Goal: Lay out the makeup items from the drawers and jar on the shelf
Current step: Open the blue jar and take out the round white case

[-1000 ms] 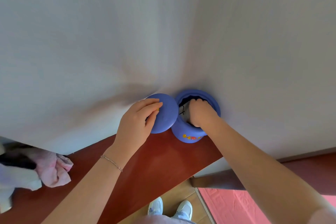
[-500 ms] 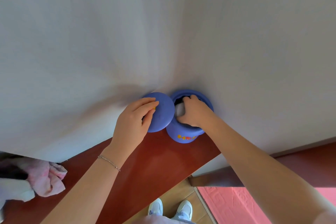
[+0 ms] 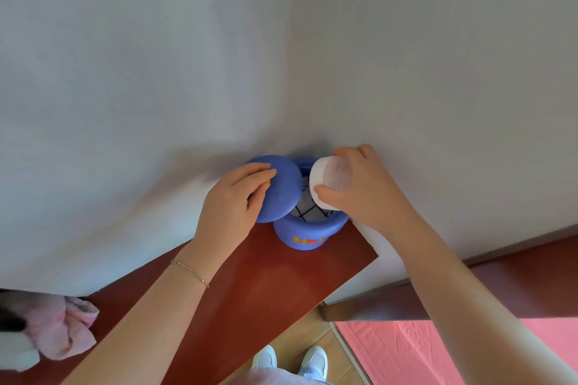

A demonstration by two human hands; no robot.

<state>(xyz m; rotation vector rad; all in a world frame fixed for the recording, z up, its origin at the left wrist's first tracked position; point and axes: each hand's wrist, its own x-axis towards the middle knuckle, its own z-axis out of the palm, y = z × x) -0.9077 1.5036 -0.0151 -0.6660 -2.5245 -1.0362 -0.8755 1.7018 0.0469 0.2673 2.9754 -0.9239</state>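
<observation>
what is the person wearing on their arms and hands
Both forearms are bare, with no sleeves in view. The left wrist carries a thin silver chain bracelet. The left hand and right hand show no rings or gloves.

Jar (image 3: 308,236): blue, round, upright at the far right end of the red-brown shelf (image 3: 250,291), against the wall, open. Yellow/red lettering on its front. Black-lined white stuff inside, can't identify.
Lid (image 3: 283,189): blue dome, off the jar, tilted, overlapping the jar's left rim.
White tub (image 3: 328,186): small, round, tipped on its side just above the jar mouth.
</observation>
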